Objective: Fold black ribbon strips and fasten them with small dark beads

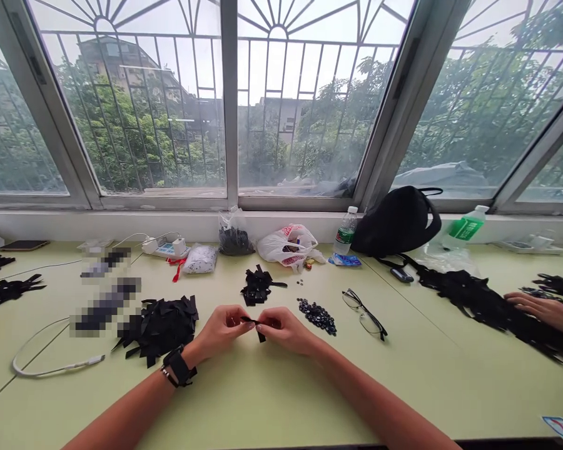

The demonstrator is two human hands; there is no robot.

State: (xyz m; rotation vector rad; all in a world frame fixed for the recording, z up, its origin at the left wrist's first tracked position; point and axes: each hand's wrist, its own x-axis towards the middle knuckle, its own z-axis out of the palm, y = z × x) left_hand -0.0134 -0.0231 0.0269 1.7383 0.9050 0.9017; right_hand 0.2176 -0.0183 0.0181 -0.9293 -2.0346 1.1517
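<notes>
Both my hands meet over the middle of the table, pinching one short black fabric strip point(261, 336) between them. My left hand point(223, 328), with a black watch on its wrist, is closed on the strip's left end. From the other side my right hand point(284, 328) grips it, its fingers partly hidden. Left of my hands lies a big heap of black strips point(166, 325). Beyond them is a smaller pile of black strips point(257, 286) with shiny round bits on it. A cluster of dark round buttons point(317, 315) sits right of my right hand.
Eyeglasses point(366, 312) lie to the right, a white cable point(59, 374) to the left. Along the window stand a power strip point(164, 245), plastic bags point(288, 245), a water bottle point(345, 231) and a black bag point(394, 222). Another person's hand point(544, 311) touches black strips far right.
</notes>
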